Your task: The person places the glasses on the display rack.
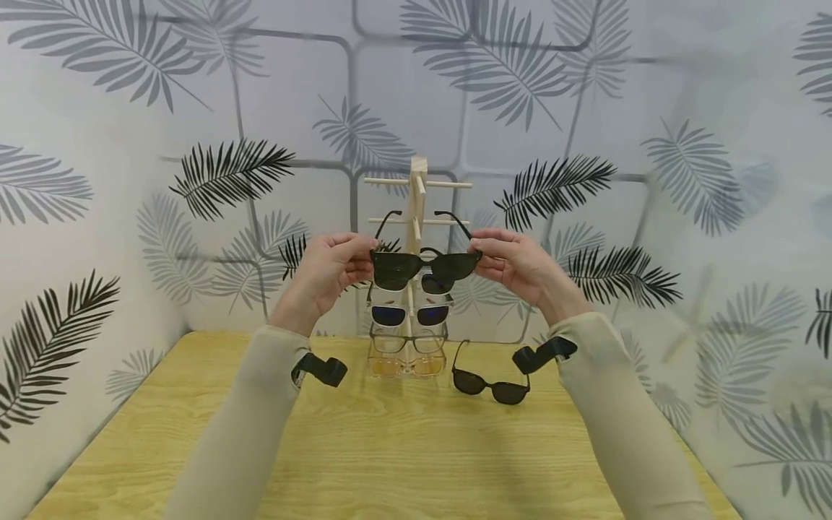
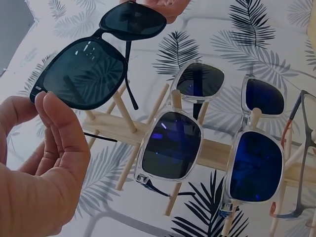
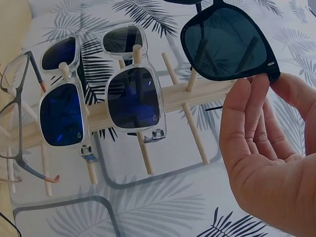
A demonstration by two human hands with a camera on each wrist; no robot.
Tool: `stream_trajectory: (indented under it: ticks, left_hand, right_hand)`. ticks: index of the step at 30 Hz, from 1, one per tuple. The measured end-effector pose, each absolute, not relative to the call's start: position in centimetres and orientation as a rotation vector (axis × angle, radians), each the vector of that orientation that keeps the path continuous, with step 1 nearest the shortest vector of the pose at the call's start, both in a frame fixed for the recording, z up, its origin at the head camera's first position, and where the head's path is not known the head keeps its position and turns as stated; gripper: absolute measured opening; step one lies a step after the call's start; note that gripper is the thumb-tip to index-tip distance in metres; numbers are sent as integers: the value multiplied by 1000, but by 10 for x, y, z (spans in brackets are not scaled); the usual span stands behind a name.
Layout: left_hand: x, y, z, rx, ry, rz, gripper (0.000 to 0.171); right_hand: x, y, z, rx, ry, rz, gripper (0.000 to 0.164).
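Observation:
Both hands hold one pair of black sunglasses [image 1: 398, 270] in front of a wooden eyewear stand [image 1: 419, 170]. My left hand [image 1: 333, 269] pinches the frame's left corner between thumb and fingers, and my right hand [image 1: 516, 265] pinches the right corner. The temples are unfolded and point toward the stand. In the left wrist view the dark lens [image 2: 84, 74] is apart from the pegs behind it. Below on the stand hang two clear-framed sunglasses with dark blue lenses [image 3: 61, 113], grey-framed glasses [image 1: 409, 342] and yellow-tinted glasses [image 1: 390, 367]. The held pair partly hides the upper clear-framed one in the head view.
A second black pair of sunglasses [image 1: 490, 386] lies on the yellow wood-grain table [image 1: 390, 448], right of the stand. Bare pegs [image 1: 448, 185] stick out at the stand's top. A leaf-patterned wall covering [image 1: 292, 94] stands behind and at the sides.

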State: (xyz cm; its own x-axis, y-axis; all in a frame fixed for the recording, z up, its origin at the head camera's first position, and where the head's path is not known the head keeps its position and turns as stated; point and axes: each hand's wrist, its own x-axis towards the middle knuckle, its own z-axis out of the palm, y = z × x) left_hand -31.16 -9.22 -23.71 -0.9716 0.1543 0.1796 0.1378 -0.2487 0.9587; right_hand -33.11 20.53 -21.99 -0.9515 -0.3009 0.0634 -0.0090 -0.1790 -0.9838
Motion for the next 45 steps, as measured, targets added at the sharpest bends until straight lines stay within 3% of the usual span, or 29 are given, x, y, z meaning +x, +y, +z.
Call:
stream_trajectory:
  ticks: [19,27,34,45]
  left_hand:
    - [-346,-97,-223,177,1845,2510,7]
    - [-357,-98,-222,125,1772,2560,15]
    - [-360,-97,-226,100,1701,2568,12]
    - [-363,-98,-224,57,1702,2570,19]
  right_hand:
    - [-375,184,-207,-209,1884,-2268,20]
    - [-387,181,-208,-160,1908,-2273,31]
    - [-390,179,-214,-107,1900,-2281,16]
    - [-390,176,-209,-64,1943,-2275,16]
